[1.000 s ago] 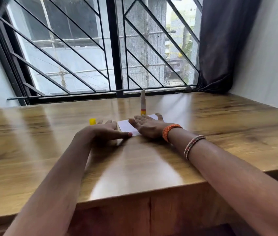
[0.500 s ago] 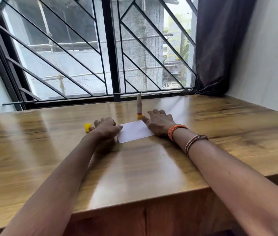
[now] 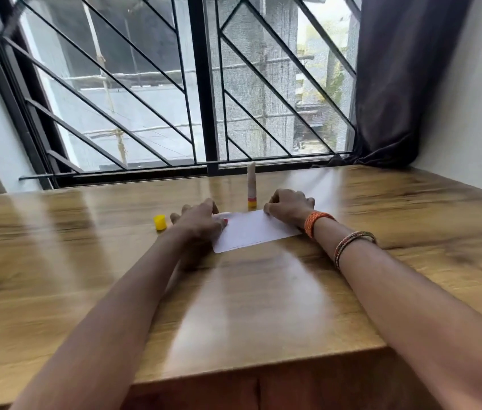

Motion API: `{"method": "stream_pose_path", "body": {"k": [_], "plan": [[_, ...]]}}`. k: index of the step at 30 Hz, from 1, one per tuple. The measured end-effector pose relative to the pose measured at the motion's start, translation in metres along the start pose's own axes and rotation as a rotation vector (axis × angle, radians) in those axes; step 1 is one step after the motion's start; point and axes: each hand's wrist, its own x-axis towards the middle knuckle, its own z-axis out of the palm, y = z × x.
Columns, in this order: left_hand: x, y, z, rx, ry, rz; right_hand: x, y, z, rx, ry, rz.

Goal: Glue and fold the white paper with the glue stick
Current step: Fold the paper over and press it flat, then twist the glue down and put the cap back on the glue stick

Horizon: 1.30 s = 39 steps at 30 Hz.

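1. The left hand rests on the left end of the white paper, fingers curled loosely over its edge. Whether the grip pinches the sheet or only presses it is hard to tell through the motion blur.
2. The right hand sits at the paper's far right corner with its fingers bent, and seems to pinch the edge there.
3. A second ago both hands lay close together over the middle of the sheet, hiding most of it. They have since slid apart to its two ends, so the paper now shows as a flat rectangle on the bench.
4. That outward sweep reads as smoothing a fold flat, so I judge a fold is finished or nearly so, and the hands may be about to lift or turn the sheet.
5. The glue stick stands upright just beyond the paper, between the hands and untouched, with its yellow cap lying off to the left.
6. Beyond them are the window and a dark curtain.
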Motion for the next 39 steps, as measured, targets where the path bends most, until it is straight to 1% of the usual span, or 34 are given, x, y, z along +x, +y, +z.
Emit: {"method": "stream_pose_path", "body": {"k": [3,5,8,10,13,16,19,21,26,28,31,33,35,37,39], "plan": [[0.000,-0.002,-0.002,-0.148,-0.018,0.011,0.000,-0.001,0.000,0.139,-0.003,-0.010],[-0.002,-0.004,-0.004,-0.358,0.005,0.058,0.000,-0.001,0.001,0.202,0.000,-0.020],[-0.006,-0.004,-0.012,-0.634,0.059,0.117,-0.001,-0.003,0.002,0.181,0.000,-0.061],[-0.011,0.001,-0.019,-0.767,0.096,0.139,-0.004,-0.005,0.000,0.254,0.065,-0.134],[-0.018,0.010,-0.026,-0.887,0.157,0.181,-0.013,-0.011,-0.011,0.377,0.256,-0.247],[-0.023,0.016,-0.031,-0.995,0.215,0.207,-0.023,-0.016,-0.022,0.305,0.343,-0.373],[-0.024,0.017,-0.033,-1.088,0.332,0.181,-0.027,-0.016,-0.032,0.238,0.413,-0.409],[-0.026,0.020,-0.030,-1.111,0.315,0.130,-0.029,-0.014,-0.040,0.271,0.439,-0.381],[-0.030,0.037,-0.018,-1.128,0.187,-0.001,-0.031,0.004,-0.047,0.458,0.233,-0.236],[-0.033,0.044,-0.014,-1.109,0.095,-0.011,-0.031,0.015,-0.048,0.412,0.201,-0.186],[-0.039,0.057,-0.006,-1.071,-0.105,-0.003,-0.032,0.035,-0.052,0.256,0.139,-0.107],[-0.038,0.069,0.000,-0.979,-0.202,0.007,-0.030,0.048,-0.052,0.162,0.132,-0.048],[-0.034,0.081,0.003,-0.808,-0.258,0.015,-0.032,0.058,-0.050,0.091,0.141,0.000],[-0.031,0.090,0.006,-0.624,-0.282,0.018,-0.033,0.066,-0.048,0.058,0.159,0.030],[-0.028,0.091,0.010,-0.532,-0.274,0.016,-0.033,0.074,-0.051,0.066,0.193,0.059]]}}
